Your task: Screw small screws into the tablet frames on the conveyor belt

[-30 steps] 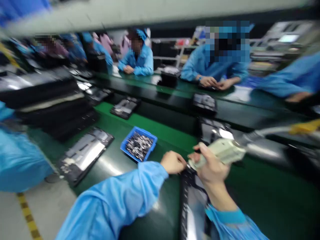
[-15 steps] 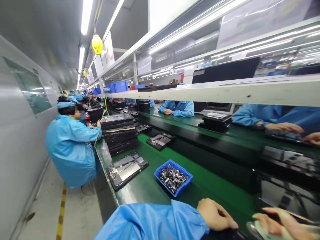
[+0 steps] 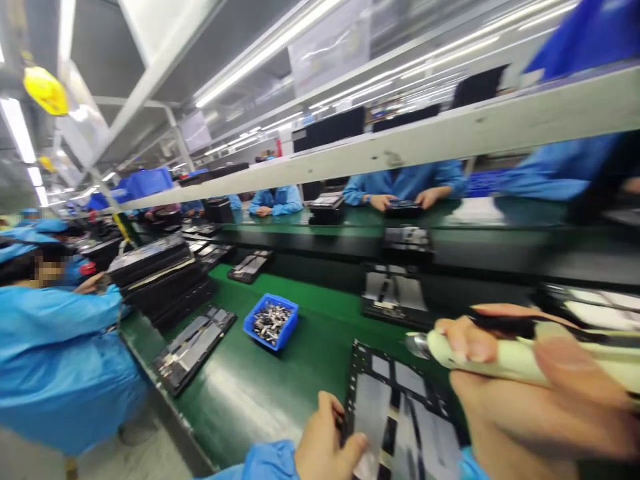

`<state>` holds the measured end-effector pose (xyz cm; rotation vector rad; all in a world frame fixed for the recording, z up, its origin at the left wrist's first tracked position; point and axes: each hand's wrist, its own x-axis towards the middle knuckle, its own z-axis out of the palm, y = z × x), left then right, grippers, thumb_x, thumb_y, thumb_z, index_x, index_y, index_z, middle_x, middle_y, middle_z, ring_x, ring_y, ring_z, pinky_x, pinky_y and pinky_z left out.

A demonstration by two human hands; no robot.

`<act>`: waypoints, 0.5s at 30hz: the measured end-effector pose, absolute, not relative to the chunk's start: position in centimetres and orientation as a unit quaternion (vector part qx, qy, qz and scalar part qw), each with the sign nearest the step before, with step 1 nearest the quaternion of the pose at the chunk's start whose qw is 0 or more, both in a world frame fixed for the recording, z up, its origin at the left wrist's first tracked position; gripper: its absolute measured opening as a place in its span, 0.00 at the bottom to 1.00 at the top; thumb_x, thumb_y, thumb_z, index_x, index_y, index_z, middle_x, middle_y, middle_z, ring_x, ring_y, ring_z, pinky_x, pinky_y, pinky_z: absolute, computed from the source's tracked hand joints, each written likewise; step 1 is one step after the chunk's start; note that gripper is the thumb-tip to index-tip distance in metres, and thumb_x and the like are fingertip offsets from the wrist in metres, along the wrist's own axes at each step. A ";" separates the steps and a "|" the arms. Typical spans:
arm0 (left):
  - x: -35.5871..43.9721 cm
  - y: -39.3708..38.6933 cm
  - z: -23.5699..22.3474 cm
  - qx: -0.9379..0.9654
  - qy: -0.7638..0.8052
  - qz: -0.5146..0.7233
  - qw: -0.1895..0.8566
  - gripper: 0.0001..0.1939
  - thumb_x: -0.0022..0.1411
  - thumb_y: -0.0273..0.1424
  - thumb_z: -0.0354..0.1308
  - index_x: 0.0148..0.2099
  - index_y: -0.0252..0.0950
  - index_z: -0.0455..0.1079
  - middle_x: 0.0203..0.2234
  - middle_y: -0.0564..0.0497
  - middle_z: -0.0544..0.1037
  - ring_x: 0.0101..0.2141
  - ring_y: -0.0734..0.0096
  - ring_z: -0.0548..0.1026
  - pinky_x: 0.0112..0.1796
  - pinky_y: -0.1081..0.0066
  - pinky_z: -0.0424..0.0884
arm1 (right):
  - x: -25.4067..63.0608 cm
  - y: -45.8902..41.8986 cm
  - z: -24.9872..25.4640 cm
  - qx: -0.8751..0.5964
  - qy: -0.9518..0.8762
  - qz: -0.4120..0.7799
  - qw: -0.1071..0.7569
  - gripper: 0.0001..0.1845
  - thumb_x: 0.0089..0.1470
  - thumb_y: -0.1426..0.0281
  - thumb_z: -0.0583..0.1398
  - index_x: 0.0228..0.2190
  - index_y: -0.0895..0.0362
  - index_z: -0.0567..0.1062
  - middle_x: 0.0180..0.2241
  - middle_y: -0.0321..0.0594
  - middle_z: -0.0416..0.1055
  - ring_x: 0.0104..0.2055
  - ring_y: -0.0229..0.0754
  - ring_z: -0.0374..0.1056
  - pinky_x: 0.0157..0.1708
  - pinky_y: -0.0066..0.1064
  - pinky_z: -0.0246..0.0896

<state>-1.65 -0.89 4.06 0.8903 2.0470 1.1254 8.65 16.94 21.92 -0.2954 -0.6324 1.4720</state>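
My left hand (image 3: 324,437) grips the left edge of an opened tablet (image 3: 371,400), its thumb lying over the rim. Grey battery panels and dark ribbon strips show inside the tablet, whose near end runs out of the picture. In my right hand (image 3: 545,407) is a pale green electric screwdriver (image 3: 510,357), fingers wrapped around its body. Its metal nose points left, above the tablet's far right side, and appears apart from it. The right hand and the tool's rear are smeared by motion. A blue tray (image 3: 288,328) of small metal parts lies beyond the left hand.
Another opened tablet (image 3: 195,347) lies at left, by a tall stack of dark tablets (image 3: 170,287). More stand across the green bench, including one tablet (image 3: 393,293) ahead. A white shelf beam (image 3: 320,163) crosses above. A co-worker in blue (image 3: 60,347) sits left; others work opposite.
The view has swung right, so the tray and stack sit further left. My left hand now shows on the opened tablet's edge. The screwdriver in my right hand is more fully in view.
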 end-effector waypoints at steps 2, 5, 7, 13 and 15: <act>-2.7 0.0 5.3 0.320 0.711 0.510 0.363 0.29 0.58 0.51 0.65 0.52 0.41 0.60 0.38 0.53 0.66 0.31 0.72 0.66 0.34 0.70 0.66 | 9.9 15.9 23.5 -0.124 -0.325 0.604 0.717 0.10 0.41 0.59 0.64 0.21 0.52 0.78 0.10 0.31 0.52 0.12 0.39 0.53 0.16 0.39 0.50; -6.9 3.3 8.8 0.335 0.686 0.558 0.324 0.35 0.59 0.44 0.68 0.62 0.39 0.58 0.40 0.52 0.68 0.33 0.73 0.69 0.34 0.73 0.68 | 11.9 14.8 24.9 -0.100 -0.356 0.551 0.748 0.11 0.46 0.59 0.63 0.23 0.53 0.79 0.10 0.30 0.53 0.12 0.37 0.52 0.16 0.36 0.50; -10.8 7.0 12.2 0.356 0.744 0.510 0.242 0.29 0.64 0.34 0.65 0.63 0.36 0.61 0.44 0.48 0.71 0.39 0.71 0.73 0.41 0.73 0.72 | 13.1 14.4 25.2 -0.086 -0.361 0.536 0.758 0.12 0.49 0.59 0.63 0.25 0.54 0.80 0.11 0.31 0.55 0.13 0.37 0.53 0.17 0.35 0.52; -20.7 17.8 19.9 0.351 0.830 0.399 0.172 0.20 0.72 0.38 0.60 0.60 0.34 0.70 0.53 0.42 0.75 0.48 0.61 0.77 0.48 0.58 0.78 | 14.5 14.0 23.4 -0.081 -0.360 0.556 0.745 0.16 0.52 0.52 0.66 0.28 0.51 0.80 0.14 0.33 0.57 0.18 0.40 0.57 0.22 0.40 0.60; -22.6 19.3 20.2 0.343 0.850 0.368 0.157 0.21 0.71 0.39 0.62 0.60 0.34 0.70 0.55 0.42 0.75 0.50 0.58 0.77 0.49 0.55 0.79 | 14.7 14.7 21.6 -0.091 -0.355 0.580 0.728 0.17 0.52 0.49 0.66 0.32 0.49 0.81 0.14 0.34 0.55 0.19 0.43 0.58 0.22 0.46 0.62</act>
